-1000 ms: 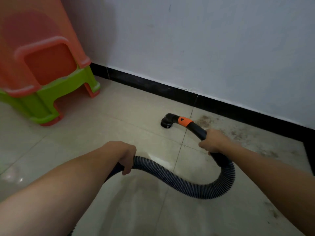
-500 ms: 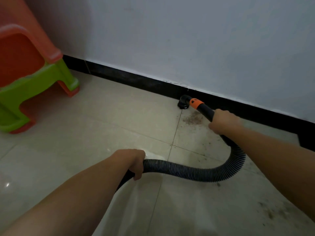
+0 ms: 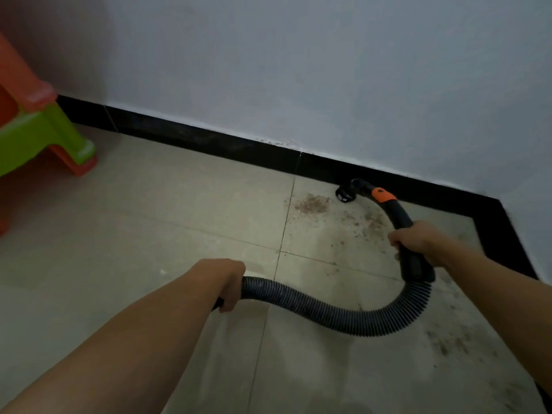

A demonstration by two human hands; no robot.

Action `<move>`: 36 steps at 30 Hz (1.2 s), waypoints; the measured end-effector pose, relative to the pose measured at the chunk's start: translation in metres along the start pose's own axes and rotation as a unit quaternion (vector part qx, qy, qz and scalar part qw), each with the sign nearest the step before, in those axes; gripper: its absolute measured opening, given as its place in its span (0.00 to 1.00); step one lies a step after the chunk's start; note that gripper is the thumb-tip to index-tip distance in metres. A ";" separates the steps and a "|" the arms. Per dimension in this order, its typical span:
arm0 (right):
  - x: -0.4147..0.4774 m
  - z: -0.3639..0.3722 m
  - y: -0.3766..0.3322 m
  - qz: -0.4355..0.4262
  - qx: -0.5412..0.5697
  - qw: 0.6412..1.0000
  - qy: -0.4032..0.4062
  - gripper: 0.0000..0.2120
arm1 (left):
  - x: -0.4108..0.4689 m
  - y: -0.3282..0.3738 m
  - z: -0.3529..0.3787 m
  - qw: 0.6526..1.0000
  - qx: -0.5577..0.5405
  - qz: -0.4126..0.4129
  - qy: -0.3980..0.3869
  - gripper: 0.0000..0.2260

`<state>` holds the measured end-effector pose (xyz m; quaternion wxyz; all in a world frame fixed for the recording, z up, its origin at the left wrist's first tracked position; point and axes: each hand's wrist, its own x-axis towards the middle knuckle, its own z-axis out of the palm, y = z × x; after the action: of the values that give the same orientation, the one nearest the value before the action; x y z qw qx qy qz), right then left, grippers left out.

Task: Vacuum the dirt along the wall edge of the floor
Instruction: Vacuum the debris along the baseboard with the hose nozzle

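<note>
Right now my right hand grips the black vacuum handle, its nozzle low over the floor just beside the black skirting, right of a reddish dirt patch. My left hand clasps the ribbed hose. Stacked orange and green stools stand well apart at the left, near the wall.
</note>
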<state>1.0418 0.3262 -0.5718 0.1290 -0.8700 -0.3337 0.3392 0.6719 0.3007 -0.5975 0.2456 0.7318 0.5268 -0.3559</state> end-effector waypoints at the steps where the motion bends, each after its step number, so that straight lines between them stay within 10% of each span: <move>1: -0.002 0.008 -0.005 -0.002 0.015 1.000 -0.016 0.16 | -0.003 -0.010 0.002 1.000 -0.002 -0.014 0.002 0.26; 36: -0.039 0.037 -0.009 -0.059 0.024 0.986 -0.154 0.15 | -0.044 -0.009 -0.005 0.996 0.061 -0.069 0.004 0.25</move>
<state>0.9905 0.3069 -0.5753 0.1167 -0.7827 -0.3925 0.4688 0.6559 0.2813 -0.5604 0.1734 0.7084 0.5546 -0.4006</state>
